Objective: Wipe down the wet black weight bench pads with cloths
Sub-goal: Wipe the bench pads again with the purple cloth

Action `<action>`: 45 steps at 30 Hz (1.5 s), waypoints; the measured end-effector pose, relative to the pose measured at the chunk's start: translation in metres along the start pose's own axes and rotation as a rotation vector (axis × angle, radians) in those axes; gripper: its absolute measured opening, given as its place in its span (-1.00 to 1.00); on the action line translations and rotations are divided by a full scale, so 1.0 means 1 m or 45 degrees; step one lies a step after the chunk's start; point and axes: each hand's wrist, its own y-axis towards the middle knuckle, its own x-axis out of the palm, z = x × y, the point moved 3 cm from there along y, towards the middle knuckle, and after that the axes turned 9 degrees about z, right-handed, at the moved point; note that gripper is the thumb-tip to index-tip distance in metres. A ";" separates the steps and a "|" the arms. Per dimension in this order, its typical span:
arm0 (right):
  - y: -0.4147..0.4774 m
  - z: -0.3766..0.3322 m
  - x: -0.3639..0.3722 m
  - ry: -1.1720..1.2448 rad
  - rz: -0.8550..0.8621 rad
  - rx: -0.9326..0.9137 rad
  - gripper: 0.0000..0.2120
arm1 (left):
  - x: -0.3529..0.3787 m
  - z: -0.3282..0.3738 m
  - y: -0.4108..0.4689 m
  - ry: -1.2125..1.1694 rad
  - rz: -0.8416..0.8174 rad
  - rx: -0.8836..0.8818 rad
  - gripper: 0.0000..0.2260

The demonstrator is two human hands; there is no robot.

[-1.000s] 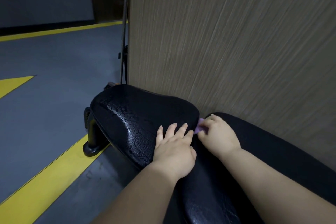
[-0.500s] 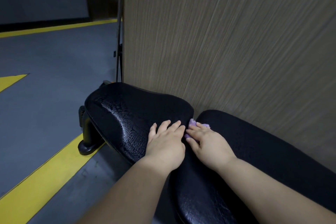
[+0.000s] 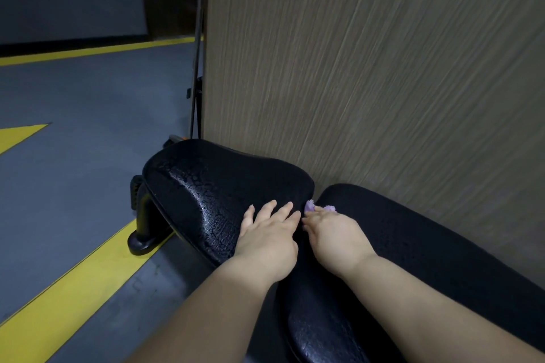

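Note:
Two black bench pads lie end to end. The seat pad (image 3: 212, 191) sits at the far end, beaded with water. The long back pad (image 3: 427, 259) runs toward me on the right. My left hand (image 3: 269, 234) rests flat on the seat pad's near edge, fingers straight. My right hand (image 3: 333, 234) presses a small purple cloth (image 3: 309, 206) into the gap between the two pads; most of the cloth is hidden under the fingers.
A wood-grain wall panel (image 3: 368, 82) stands right behind the bench. The bench's black foot (image 3: 144, 233) rests on a grey floor with yellow stripes (image 3: 73, 292). A thin black pole (image 3: 197, 47) stands at the panel's left edge.
My right hand with the purple cloth has slid toward me along the gap between the pads. My left hand has stayed flat on the seat pad.

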 end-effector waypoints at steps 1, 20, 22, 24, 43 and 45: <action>-0.004 -0.001 0.001 0.018 0.054 -0.006 -0.53 | 0.000 0.000 -0.001 0.010 -0.009 0.009 -0.49; -0.035 -0.002 0.002 0.565 0.318 -0.073 -0.63 | -0.010 0.002 -0.015 0.025 -0.122 0.026 -0.53; -0.039 -0.002 0.001 0.550 0.266 -0.064 -0.64 | -0.010 0.004 -0.018 0.038 -0.177 0.028 -0.51; -0.042 -0.002 -0.004 0.548 0.219 -0.061 -0.63 | -0.008 0.005 -0.025 0.023 -0.218 0.019 -0.48; -0.066 -0.008 0.005 0.770 0.195 -0.125 -0.58 | -0.013 0.001 -0.058 -0.113 -0.041 -0.078 -0.52; -0.064 -0.008 0.006 0.756 0.170 -0.111 -0.59 | -0.009 0.003 -0.057 -0.119 -0.099 -0.129 -0.52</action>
